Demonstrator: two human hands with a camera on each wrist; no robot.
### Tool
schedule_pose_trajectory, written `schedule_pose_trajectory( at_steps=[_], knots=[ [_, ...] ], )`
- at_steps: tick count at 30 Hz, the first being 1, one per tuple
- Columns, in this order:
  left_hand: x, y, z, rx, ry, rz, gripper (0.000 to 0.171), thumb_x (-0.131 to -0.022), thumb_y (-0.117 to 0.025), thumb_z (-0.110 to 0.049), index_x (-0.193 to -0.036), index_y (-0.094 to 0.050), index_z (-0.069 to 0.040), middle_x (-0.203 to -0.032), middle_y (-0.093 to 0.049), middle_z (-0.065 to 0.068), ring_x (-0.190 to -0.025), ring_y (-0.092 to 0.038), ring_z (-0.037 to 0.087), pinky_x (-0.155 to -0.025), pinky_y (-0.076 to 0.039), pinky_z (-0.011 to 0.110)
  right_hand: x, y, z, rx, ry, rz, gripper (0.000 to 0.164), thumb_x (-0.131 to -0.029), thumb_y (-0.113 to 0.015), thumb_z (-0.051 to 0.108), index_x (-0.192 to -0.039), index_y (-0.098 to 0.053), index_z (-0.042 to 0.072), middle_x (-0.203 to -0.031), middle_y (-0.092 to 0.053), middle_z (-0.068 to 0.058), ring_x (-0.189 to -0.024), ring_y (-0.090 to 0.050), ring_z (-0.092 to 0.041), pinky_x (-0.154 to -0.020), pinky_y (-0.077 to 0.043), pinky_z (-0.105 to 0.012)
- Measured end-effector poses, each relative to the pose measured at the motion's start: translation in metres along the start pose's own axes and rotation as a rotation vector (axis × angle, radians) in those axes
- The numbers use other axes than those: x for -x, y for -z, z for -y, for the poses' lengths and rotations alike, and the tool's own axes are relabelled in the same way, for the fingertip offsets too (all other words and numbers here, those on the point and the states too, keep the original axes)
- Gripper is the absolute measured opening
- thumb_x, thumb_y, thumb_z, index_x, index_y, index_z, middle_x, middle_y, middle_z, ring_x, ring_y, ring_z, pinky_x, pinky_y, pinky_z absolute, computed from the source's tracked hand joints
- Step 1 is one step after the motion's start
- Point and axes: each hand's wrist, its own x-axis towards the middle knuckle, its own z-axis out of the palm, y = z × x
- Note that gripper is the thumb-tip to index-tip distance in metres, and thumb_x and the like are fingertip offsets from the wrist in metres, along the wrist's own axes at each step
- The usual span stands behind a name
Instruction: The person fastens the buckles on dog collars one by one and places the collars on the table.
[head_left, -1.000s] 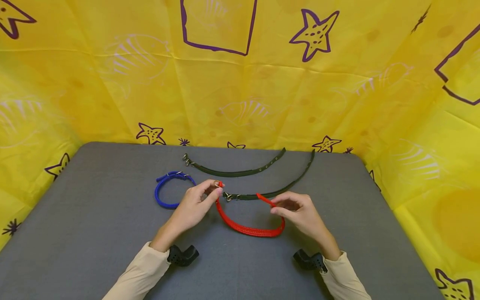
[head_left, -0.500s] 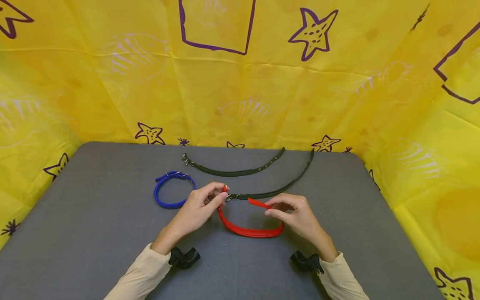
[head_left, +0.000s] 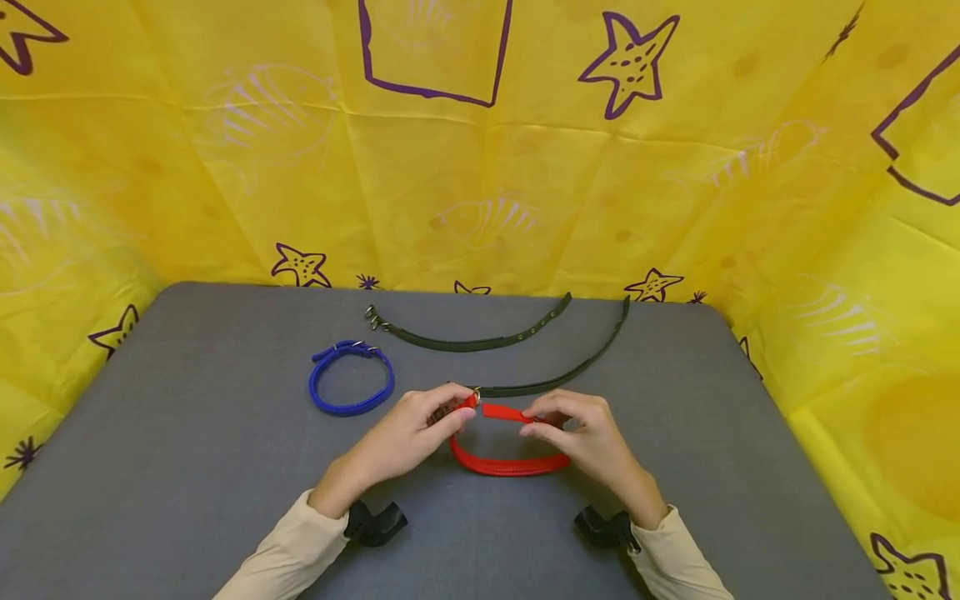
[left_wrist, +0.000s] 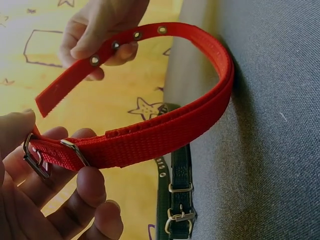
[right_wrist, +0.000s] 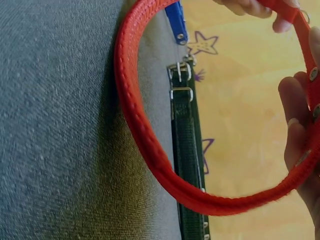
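Collars: 4 total, as 1 red collar [head_left: 510,467], 1 blue collar [head_left: 350,409], 2 dark green: 1 far green collar [head_left: 465,344], 1 near green collar [head_left: 532,388]. Red one, left wrist view: 4 eyelets [left_wrist: 137,35] showing, 1 buckle [left_wrist: 36,166], 1 metal loop [left_wrist: 75,151]. Hands: 2, so 1 left hand [head_left: 405,433], 1 right hand [head_left: 588,433]. Sleeves [head_left: 292,542]: 2. Black wrist mounts [head_left: 377,525]: 2. Grey table [head_left: 187,433]: 1.

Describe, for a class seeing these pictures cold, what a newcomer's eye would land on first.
Probably the bright red collar, curved between the left hand and right hand, each holding it near one end. The vivid yellow backdrop behind the grey table competes for notice. Next come a blue collar, looped on the table's left half, and two dark green collars stretched out beyond the red one.
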Motion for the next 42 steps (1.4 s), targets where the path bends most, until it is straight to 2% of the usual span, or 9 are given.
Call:
schedule_pose_trajectory(
  at_steps=[11,17,21,29,36,42],
  knots=[
    [0.000,-0.003,-0.002,-0.036,-0.028,0.054,0.021,-0.103,-0.055,-0.032,-0.113,-0.066,-0.018,-0.078,-0.064,0.002,-0.063,-0.049,0.002,-0.058,-0.042,0.020,-0.002,-0.004,0.003,0.013,0.062,-0.041,0.031,-0.064,-0.085,-0.011,-0.088,-0.074,0.005,-0.084,-0.073,-0.008,-0.072,-0.066,-0.012,-0.059,-0.053,-0.020],
    [0.001,-0.004,0.000,-0.053,-0.062,0.061,0.017,-0.103,-0.054,-0.034,-0.108,-0.065,-0.022,-0.076,-0.056,-0.011,-0.063,-0.047,0.001,-0.058,-0.041,0.019,-0.003,-0.005,0.003,0.015,0.078,-0.040,0.034,-0.062,-0.085,-0.013,-0.088,-0.074,0.006,-0.083,-0.073,-0.007,-0.073,-0.066,-0.012,-0.060,-0.052,-0.017],
    [0.002,-0.003,0.000,-0.048,-0.077,0.080,0.017,-0.103,-0.054,-0.034,-0.106,-0.065,-0.021,-0.075,-0.054,-0.012,-0.062,-0.046,0.000,-0.057,-0.039,0.018,-0.002,-0.005,0.004,0.017,0.083,-0.038,0.036,-0.062,-0.085,-0.013,-0.090,-0.074,0.008,-0.084,-0.073,-0.008,-0.075,-0.067,-0.013,-0.062,-0.052,-0.015],
    [0.003,-0.003,-0.003,-0.041,-0.047,0.126,0.018,-0.101,-0.056,-0.036,-0.110,-0.067,-0.023,-0.074,-0.053,-0.012,-0.060,-0.046,0.000,-0.055,-0.040,0.019,-0.003,-0.009,0.005,0.009,0.135,-0.032,0.039,-0.060,-0.086,-0.014,-0.090,-0.074,0.008,-0.084,-0.073,-0.006,-0.077,-0.067,-0.014,-0.062,-0.051,-0.016],
    [0.002,-0.008,-0.004,-0.040,-0.018,0.108,0.020,-0.099,-0.061,-0.036,-0.110,-0.069,-0.022,-0.071,-0.053,-0.014,-0.059,-0.046,0.000,-0.055,-0.040,0.018,-0.002,-0.013,0.007,0.022,0.124,0.000,0.038,-0.061,-0.087,-0.011,-0.091,-0.074,0.009,-0.084,-0.073,-0.005,-0.078,-0.068,-0.014,-0.065,-0.053,-0.018],
    [0.002,-0.013,-0.006,-0.022,-0.017,0.119,0.019,-0.098,-0.062,-0.035,-0.113,-0.069,-0.025,-0.078,-0.059,-0.013,-0.063,-0.048,0.000,-0.057,-0.042,0.018,-0.002,-0.017,0.009,0.026,0.152,0.025,0.042,-0.061,-0.087,-0.010,-0.097,-0.074,0.007,-0.087,-0.074,-0.006,-0.081,-0.070,-0.016,-0.071,-0.056,-0.023]
  ],
)
